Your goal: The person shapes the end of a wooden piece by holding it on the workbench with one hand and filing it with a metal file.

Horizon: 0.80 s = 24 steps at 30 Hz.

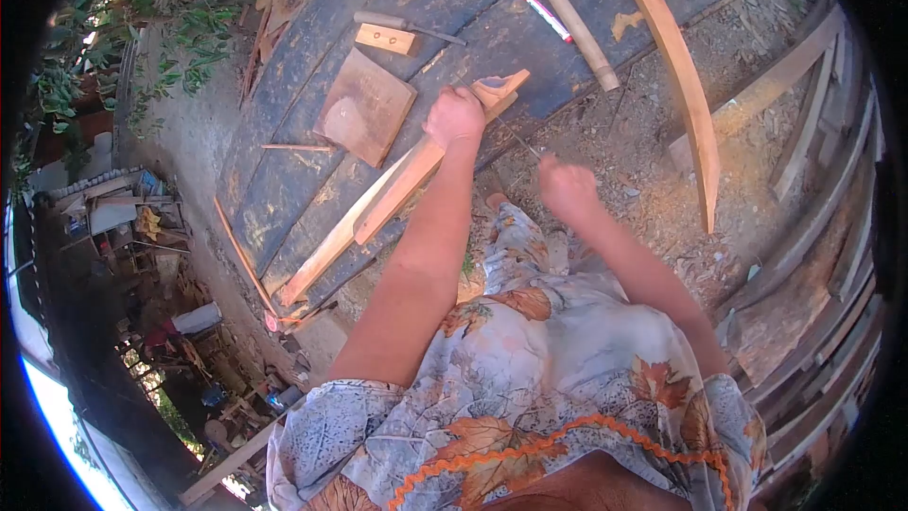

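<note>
My left hand (pixel 455 116) is closed round a long wooden piece (pixel 409 191) near its upper end, pressing it at the edge of the dark plank table (pixel 378 0). The piece slants from lower left to upper right, and its upper end (pixel 501 87) has a shaped tip. To the right, my right hand (pixel 567 187) is closed in a fist, slightly blurred. A thin rod-like tool (pixel 523 142) sticks out of it toward the wooden piece. The tool's handle is hidden in the fist.
On the table lie a square wooden board (pixel 366 106), a small block with two holes (pixel 386 39), a handled tool (pixel 381 20), a red-and-white marker (pixel 543 12) and a round stick (pixel 569 21). A curved plank (pixel 676 57) crosses the right. Timber (pixel 804 293) is stacked beyond.
</note>
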Each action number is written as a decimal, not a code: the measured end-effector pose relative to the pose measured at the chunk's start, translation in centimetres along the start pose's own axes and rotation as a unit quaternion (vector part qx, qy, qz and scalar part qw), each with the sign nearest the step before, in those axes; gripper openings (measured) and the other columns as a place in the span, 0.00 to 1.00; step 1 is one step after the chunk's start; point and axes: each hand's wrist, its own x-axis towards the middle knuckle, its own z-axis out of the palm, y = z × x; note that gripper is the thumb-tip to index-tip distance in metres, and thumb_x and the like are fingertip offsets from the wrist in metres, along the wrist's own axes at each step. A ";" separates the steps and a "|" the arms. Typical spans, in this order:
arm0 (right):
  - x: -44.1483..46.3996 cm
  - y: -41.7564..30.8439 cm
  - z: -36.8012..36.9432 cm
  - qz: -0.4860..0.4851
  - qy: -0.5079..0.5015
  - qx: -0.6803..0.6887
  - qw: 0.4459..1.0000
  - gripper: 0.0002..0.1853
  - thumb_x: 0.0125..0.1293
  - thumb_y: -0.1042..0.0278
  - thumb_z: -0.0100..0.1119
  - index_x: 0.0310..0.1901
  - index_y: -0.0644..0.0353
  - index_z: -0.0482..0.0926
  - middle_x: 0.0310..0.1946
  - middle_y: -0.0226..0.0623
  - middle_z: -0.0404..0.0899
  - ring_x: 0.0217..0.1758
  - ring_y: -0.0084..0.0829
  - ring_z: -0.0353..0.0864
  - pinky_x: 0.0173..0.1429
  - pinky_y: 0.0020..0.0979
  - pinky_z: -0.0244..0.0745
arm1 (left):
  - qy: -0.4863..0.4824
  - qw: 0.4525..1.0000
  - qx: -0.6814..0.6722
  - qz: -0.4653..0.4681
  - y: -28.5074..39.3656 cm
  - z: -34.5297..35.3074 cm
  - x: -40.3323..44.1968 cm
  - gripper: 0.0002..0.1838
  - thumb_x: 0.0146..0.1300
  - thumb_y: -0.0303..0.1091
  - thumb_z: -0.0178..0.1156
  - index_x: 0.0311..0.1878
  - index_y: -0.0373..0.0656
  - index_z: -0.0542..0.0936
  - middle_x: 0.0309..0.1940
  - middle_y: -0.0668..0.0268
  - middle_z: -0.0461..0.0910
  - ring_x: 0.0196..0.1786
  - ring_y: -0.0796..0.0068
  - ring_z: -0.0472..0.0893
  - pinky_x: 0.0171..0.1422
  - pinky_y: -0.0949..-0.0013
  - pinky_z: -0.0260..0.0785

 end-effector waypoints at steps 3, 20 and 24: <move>-1.2 0.4 -0.4 0.013 -0.001 0.005 1.000 0.07 0.57 0.73 0.47 0.35 0.66 0.73 0.25 0.55 0.80 0.32 0.50 0.82 0.38 0.46 0.76 | -0.004 1.000 0.001 0.000 -0.1 0.2 -0.2 0.19 0.62 0.43 0.42 0.37 0.42 0.79 0.35 0.49 0.82 0.41 0.50 0.82 0.54 0.47 0.65; 0.3 0.3 0.5 -0.018 0.019 0.021 0.999 0.08 0.56 0.70 0.50 0.34 0.66 0.71 0.24 0.53 0.79 0.31 0.50 0.82 0.36 0.46 0.76 | -0.004 1.000 0.008 0.007 -0.1 0.2 0.0 0.19 0.62 0.44 0.42 0.38 0.42 0.80 0.36 0.49 0.82 0.42 0.48 0.81 0.53 0.48 0.66; 2.6 -0.3 1.5 -0.057 0.065 0.023 0.996 0.08 0.56 0.71 0.50 0.35 0.66 0.71 0.24 0.53 0.80 0.29 0.50 0.82 0.34 0.45 0.77 | 0.006 1.000 -0.003 0.015 0.4 -0.2 0.0 0.19 0.62 0.43 0.42 0.37 0.42 0.80 0.35 0.48 0.82 0.42 0.48 0.81 0.51 0.48 0.67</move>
